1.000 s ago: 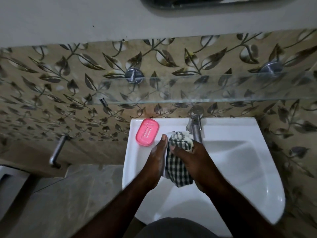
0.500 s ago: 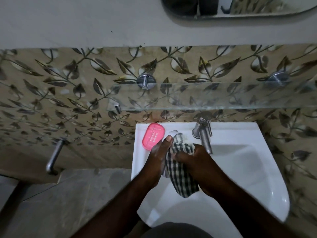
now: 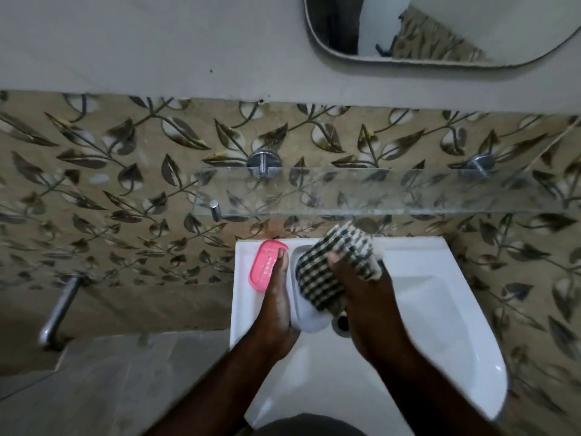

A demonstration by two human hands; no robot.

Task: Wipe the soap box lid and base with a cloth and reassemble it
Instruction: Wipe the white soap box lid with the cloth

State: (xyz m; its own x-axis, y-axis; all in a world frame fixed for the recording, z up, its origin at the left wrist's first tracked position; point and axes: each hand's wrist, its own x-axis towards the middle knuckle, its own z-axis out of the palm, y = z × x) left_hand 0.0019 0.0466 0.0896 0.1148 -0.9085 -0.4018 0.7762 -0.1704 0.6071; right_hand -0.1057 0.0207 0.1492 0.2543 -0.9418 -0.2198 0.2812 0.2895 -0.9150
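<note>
- A person stands over a white ceramic wash basin (image 3: 440, 309), seen from above, with both bare forearms reaching in over it.
- The left hand (image 3: 276, 306) grips a white rounded plastic soap box half (image 3: 309, 319) from its left side. The thumb lies straight along that edge, and the other fingers are hidden beneath it. The pictures do not show whether this half is the lid or the base.
- The right hand (image 3: 361, 297) is curled round a bunched black-and-white checked cloth (image 3: 333, 262) and presses it onto the upper part of the white half, covering most of it.
- The white half is held above the bowl of the basin, just left of the dark drain hole (image 3: 342, 322).
- A pink rounded plastic soap box half (image 3: 265, 265) lies by itself on the basin's back left corner, just beside the left thumb tip.
- A clear glass shelf (image 3: 393, 196) on round chrome brackets (image 3: 263, 162) runs along the wall above the basin.
- The wall behind has beige tiles with a dark leaf pattern (image 3: 125, 171).
- The lower edge of a rounded mirror (image 3: 456, 33) shows at the top right.
- A chrome pipe (image 3: 59, 309) juts from the wall at the far left.
</note>
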